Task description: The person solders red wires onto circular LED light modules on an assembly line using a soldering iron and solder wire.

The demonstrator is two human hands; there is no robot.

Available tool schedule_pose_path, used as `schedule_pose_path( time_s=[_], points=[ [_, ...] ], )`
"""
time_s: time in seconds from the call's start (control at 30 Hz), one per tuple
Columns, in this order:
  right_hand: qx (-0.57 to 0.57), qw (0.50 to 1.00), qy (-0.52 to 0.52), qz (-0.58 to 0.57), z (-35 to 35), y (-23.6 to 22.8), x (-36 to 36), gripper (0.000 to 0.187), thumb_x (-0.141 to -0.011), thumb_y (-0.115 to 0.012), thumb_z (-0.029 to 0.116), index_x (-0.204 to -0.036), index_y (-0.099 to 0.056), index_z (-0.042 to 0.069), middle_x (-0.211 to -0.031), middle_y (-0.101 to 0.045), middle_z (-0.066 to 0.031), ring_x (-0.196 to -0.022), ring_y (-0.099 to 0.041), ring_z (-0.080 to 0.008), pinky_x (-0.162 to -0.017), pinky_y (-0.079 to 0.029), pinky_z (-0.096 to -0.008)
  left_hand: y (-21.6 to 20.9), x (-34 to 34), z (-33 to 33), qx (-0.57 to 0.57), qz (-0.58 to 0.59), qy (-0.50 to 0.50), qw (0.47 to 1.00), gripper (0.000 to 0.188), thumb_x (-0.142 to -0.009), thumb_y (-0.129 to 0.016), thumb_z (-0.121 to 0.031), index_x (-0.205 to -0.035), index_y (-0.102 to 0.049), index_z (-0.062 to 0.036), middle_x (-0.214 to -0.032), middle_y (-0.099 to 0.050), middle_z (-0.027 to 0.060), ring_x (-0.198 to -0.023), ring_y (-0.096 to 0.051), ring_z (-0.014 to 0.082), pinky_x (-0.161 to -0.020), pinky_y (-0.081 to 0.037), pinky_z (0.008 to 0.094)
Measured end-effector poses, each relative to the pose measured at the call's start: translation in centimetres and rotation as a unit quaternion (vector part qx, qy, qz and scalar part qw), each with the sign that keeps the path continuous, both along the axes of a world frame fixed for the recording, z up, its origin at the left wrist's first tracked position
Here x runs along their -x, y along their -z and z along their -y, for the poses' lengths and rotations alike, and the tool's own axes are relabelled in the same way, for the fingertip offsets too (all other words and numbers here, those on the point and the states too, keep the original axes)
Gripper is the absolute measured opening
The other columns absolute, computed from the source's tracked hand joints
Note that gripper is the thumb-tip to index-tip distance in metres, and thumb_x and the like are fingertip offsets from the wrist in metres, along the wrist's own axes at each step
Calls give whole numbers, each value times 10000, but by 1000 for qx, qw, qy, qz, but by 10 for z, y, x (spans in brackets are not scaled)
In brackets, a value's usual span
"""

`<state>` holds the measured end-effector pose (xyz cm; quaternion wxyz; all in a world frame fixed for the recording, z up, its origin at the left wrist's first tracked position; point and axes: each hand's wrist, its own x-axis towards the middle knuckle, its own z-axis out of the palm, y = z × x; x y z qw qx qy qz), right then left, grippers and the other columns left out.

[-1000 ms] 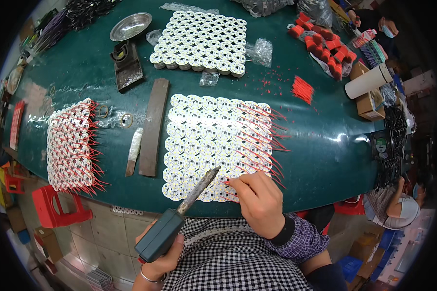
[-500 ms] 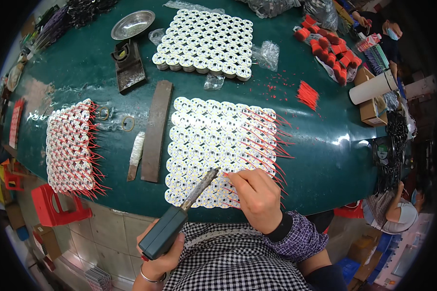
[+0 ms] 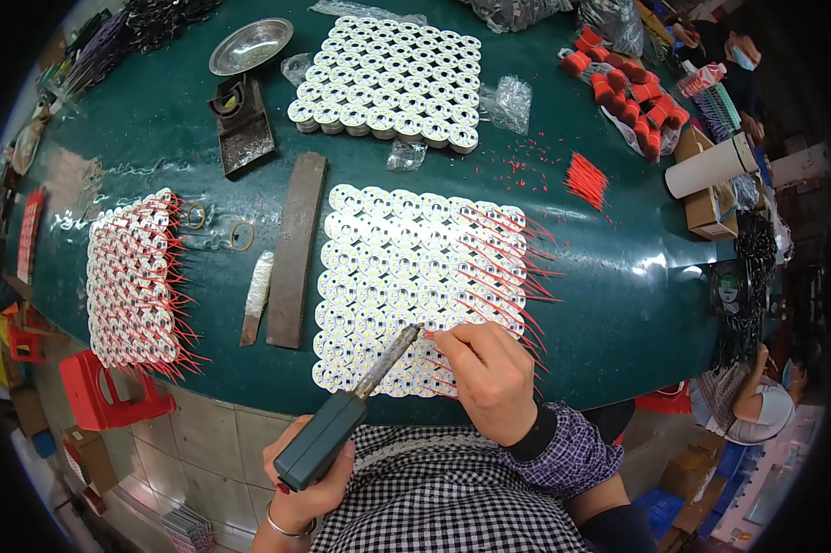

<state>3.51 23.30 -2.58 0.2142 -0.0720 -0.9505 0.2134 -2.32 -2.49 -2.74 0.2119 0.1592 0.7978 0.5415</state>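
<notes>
My left hand (image 3: 316,496) is wrapped round the dark green handle of a soldering gun (image 3: 323,441). Its tip rests at or just above the panel of round white LED boards (image 3: 378,276), in the lower middle rows. Close to that tip, my right hand (image 3: 491,376) pinches a thin red wire (image 3: 428,334), most of it hidden by the fingers. Other red wires (image 3: 498,267) stick out along the panel's right side. Whether the tip touches the wire is too small to tell.
Left lies another board panel (image 3: 131,286) covered with red wires. A flat bar (image 3: 295,249) and a taped blade (image 3: 258,300) lie between the panels. Stacked boards (image 3: 392,78), a metal dish (image 3: 249,46), cut red wires (image 3: 586,181) and red wire bundles (image 3: 627,97) are farther back.
The soldering gun has shifted slightly right, its tip now nearer my right fingers. My right hand stays almost where it was, still pinching the wire.
</notes>
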Motion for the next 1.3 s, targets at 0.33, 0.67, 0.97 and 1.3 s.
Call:
schedule_pose_path(
  time_s=[0.33, 0.67, 0.97, 1.3],
  points=[
    [10, 1000, 7, -3, 1, 1, -1, 190, -797, -706, 11, -985, -683, -6, -889, -618, -67, -761, -615, -219, -615, -494, -343, -1, 3, -3, 8, -43, 33, 998, 190, -745, -771, -11, -927, -728, 21, -833, -678, 109, -611, -640, 165, -542, -490, 275],
    [7, 1000, 3, 1, 0, -1, -2, 220, -795, -701, 12, -1013, -691, -14, -906, -617, -74, -766, -615, -222, -625, -499, -342, -2, 3, -5, 7, -40, 26, 999, 192, -737, -770, -23, -918, -729, 24, -797, -667, 103, -590, -631, 182, -529, -484, 285],
    [4, 1000, -1, 9, 0, -2, -2, 227, -790, -700, 11, -1016, -688, -16, -914, -620, -74, -781, -620, -217, -632, -504, -335, 1, -4, 6, 7, -30, -10, 999, 240, -743, -781, -45, -963, -734, 39, -869, -702, 153, -666, -687, 238, -600, -536, 312],
    [3, 1000, -1, 11, 1, -1, -3, 253, -783, -701, 10, -1034, -696, -21, -921, -623, -75, -789, -621, -217, -634, -507, -334, 1, 0, 0, 17, -27, 29, 999, 208, -742, -770, -24, -941, -731, 23, -832, -681, 114, -623, -651, 188, -559, -504, 284]
  ],
)
